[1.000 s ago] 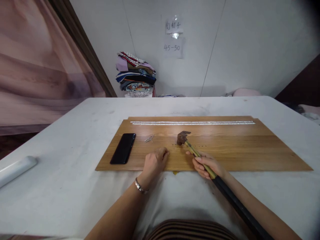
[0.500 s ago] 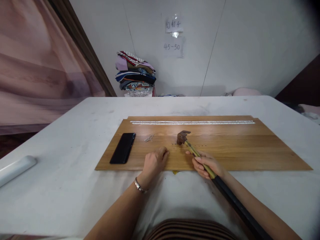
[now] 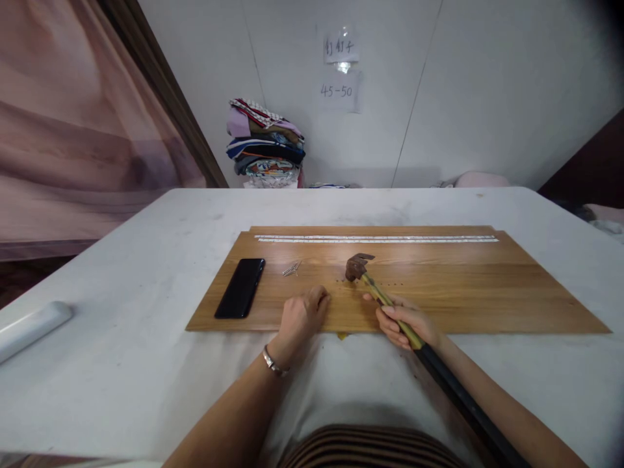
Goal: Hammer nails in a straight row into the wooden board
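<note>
My right hand grips the shaft of a claw hammer whose rusty head rests on a long wooden board. The hammer's black handle runs back under my right forearm. The head sits on a row of small dark dots on the board, nail heads or holes. My left hand lies on the board's near edge with its fingers curled into a loose fist; nothing shows in it. A small heap of loose nails lies just beyond my left hand.
A black phone lies at the board's left end. A white strip runs along the board's far edge. The board rests on a white table. A white bar sits far left. Folded clothes are stacked by the wall.
</note>
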Available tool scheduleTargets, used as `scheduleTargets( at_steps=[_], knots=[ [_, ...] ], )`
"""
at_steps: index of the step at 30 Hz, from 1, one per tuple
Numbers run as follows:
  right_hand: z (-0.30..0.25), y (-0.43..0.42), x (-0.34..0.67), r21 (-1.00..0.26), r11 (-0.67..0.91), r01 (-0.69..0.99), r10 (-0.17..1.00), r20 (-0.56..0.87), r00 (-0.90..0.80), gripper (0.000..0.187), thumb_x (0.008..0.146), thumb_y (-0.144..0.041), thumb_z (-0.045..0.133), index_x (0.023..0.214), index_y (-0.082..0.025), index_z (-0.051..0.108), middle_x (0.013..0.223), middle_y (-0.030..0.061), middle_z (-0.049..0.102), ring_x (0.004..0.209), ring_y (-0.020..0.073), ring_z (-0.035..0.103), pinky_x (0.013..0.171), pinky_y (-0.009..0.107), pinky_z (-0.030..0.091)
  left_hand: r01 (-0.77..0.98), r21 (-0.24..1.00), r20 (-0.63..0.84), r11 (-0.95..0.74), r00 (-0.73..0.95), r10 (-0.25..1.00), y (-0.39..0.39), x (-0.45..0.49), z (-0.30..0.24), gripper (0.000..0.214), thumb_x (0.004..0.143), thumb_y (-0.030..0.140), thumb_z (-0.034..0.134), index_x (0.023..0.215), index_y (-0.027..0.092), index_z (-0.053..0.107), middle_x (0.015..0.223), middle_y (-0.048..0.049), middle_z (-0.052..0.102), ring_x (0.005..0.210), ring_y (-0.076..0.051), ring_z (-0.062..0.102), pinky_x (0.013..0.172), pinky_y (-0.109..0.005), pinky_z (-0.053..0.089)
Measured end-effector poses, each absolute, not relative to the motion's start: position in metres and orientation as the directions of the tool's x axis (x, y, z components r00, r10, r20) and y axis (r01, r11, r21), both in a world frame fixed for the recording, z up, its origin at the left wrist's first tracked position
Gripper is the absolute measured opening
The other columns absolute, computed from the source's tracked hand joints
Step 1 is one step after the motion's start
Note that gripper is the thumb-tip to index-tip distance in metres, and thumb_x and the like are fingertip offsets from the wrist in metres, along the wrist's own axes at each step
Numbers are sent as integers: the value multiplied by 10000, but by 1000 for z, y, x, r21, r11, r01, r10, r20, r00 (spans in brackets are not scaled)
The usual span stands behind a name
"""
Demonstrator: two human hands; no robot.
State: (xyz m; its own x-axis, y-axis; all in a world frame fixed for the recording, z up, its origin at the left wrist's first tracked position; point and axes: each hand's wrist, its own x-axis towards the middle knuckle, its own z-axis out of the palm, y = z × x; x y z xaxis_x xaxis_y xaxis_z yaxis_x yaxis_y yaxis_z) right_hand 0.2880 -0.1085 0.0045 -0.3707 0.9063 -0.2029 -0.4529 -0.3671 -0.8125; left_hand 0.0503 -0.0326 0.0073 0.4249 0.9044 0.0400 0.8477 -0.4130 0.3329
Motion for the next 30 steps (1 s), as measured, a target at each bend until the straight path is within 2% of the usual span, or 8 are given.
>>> scheduleTargets(
  at_steps=[30],
  knots=[
    [4, -108, 288, -817, -378, -435, 899, -213, -382, 505, 825, -363, 631, 1290, -196, 526, 537, -100, 446, 306, 35, 288, 278, 136, 287, 859, 343, -8, -381, 408, 913, -33, 51, 11, 211, 952, 336, 428, 962, 249, 620, 963, -13, 722, 903, -161, 654, 711, -240, 388]
  ],
)
